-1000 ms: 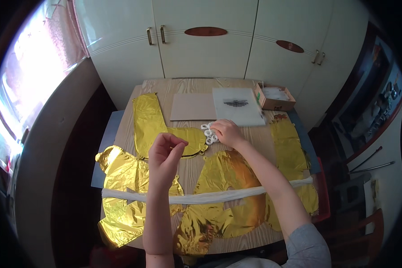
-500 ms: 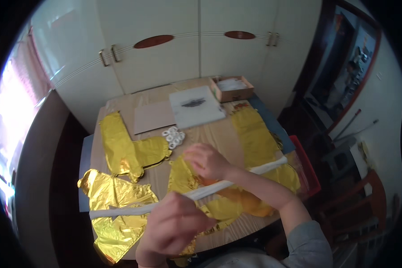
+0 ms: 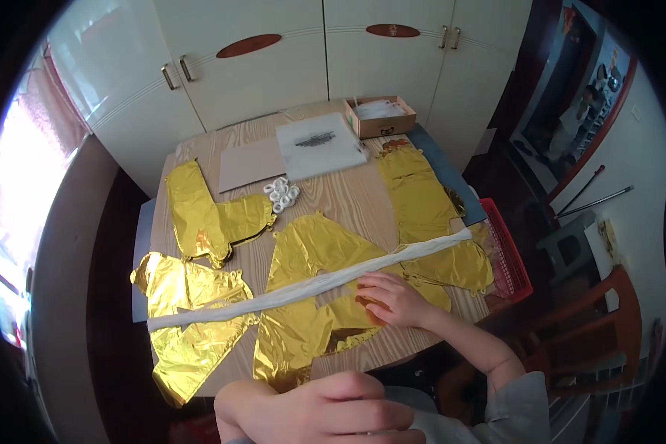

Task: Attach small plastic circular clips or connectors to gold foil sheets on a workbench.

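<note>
Right hand (image 3: 388, 300) flat, fingers spread, pressing gold foil balloon (image 3: 311, 296) on worktop (image 3: 348, 200), beside white strip (image 3: 303, 287). Left hand (image 3: 333, 414) near lower edge, apparently curled shut, contents unclear.

Bare hands; grey sleeve (image 3: 522, 403) on right arm.

A second ago the right hand (image 3: 389, 298) was far out over the wooden surface (image 3: 348, 200), its fingers at the small cluster of white rings (image 3: 281, 194). It has since drawn back to the near edge and now lies flat on the crumpled gold foil balloon (image 3: 311, 296), just beside the long white strip (image 3: 303, 287). The left hand (image 3: 325, 414), raised with fingers pinched above the foil before, has come right back to the body, low and close to the camera.
</note>
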`<state>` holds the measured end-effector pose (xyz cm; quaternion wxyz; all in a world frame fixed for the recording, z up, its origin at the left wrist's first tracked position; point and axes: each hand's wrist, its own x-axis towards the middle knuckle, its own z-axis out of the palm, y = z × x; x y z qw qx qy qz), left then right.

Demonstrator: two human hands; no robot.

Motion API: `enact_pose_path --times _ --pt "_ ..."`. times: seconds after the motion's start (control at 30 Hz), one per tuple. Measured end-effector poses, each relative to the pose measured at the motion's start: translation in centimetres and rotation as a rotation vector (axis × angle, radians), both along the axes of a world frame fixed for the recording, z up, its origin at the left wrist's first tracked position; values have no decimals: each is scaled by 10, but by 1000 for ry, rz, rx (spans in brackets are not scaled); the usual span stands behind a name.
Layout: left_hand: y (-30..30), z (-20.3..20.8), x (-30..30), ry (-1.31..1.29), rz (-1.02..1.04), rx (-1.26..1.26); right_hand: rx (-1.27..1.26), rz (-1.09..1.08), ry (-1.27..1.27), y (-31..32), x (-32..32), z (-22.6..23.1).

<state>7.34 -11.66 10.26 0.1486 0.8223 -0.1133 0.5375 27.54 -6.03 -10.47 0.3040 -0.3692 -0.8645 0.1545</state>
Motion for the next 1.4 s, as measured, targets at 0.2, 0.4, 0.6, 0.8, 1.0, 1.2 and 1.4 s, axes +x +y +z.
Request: enact_pose_path --times 0.2,0.4,0.6,0.8,1.0,1.2,1.4 --pt "-12 5 1 110 95 -99 -54 -102 -123 -14 -11 -11" --pt "-10 0 5 362 -157 -536 -145 -158 9 -12 -13 -14" --pt "-28 9 9 506 -824 -1436 -61 -138 50 10 -27 14" --pt "-25 -1 -2 281 -530 -1077 -93 -61 -41 50 -58 34" --pt "24 -7 -48 -300 153 -961 -249 -11 -274 96 -91 12" --pt "72 -28 -74 -223 167 -1087 -381 143 -274 110 -110 10" --pt "112 -57 -67 329 733 -800 -569 210 -221 116 -97 30"
